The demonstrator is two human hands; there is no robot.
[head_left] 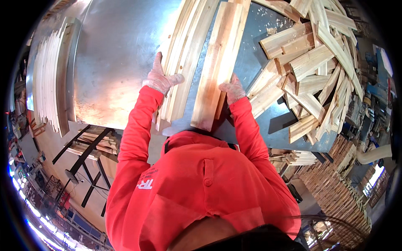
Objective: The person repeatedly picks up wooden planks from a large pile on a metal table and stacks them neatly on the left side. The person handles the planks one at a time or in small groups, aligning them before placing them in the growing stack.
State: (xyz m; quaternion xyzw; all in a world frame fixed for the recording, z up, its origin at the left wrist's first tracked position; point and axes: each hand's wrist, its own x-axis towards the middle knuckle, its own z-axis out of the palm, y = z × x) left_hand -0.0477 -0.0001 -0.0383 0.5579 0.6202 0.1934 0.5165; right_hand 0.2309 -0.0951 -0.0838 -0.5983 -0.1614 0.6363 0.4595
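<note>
My left hand (161, 79), in a pale work glove, lies against the left edge of a row of long wooden boards (182, 62). Its thumb and forefinger are stretched apart, the thumb resting over the boards' tops. To the right, across a strip of bare metal, lie wider reddish-tinged boards (217, 62), at least one partly under another. My right hand (233, 88), gloved too, grips the right edge of these near their close end, with the thumb on that edge and the other fingers partly hidden. Both rows point away from me.
A large loose heap of short boards (312, 79) covers the right of the metal table (113, 62), with wood shavings (271, 31) beside it. A neat stack of thin strips (49, 75) stands at the far left. Below left is a black metal frame (86, 154).
</note>
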